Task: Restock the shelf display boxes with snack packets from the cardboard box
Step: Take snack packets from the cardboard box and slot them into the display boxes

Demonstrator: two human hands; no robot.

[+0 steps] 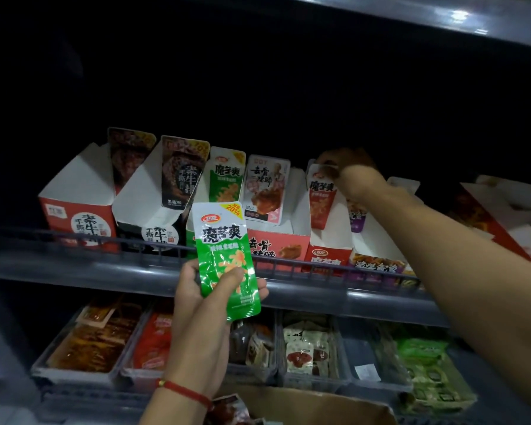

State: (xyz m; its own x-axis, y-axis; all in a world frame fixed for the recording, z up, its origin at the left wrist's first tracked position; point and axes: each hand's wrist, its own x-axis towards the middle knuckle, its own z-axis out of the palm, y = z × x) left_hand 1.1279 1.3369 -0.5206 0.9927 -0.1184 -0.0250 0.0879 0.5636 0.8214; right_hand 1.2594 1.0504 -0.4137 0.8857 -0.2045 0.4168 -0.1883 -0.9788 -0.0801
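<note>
The left hand [206, 289] is gripping a green packet [226, 259] marked 魔芋爽 and 20% in front of the shelf rail [154, 251], while the right hand [354, 176] is pinching a red 魔芋爽 packet [321, 197] standing in its display box [330, 256] further right.

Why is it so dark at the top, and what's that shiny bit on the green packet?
Head view: the space above the display boxes gets almost no light, so it goes black; a bright glare spot sits on the upper shelf edge; the green packet in the left hand has glossy foil catching light; the right hand looks dim and soft.
</note>
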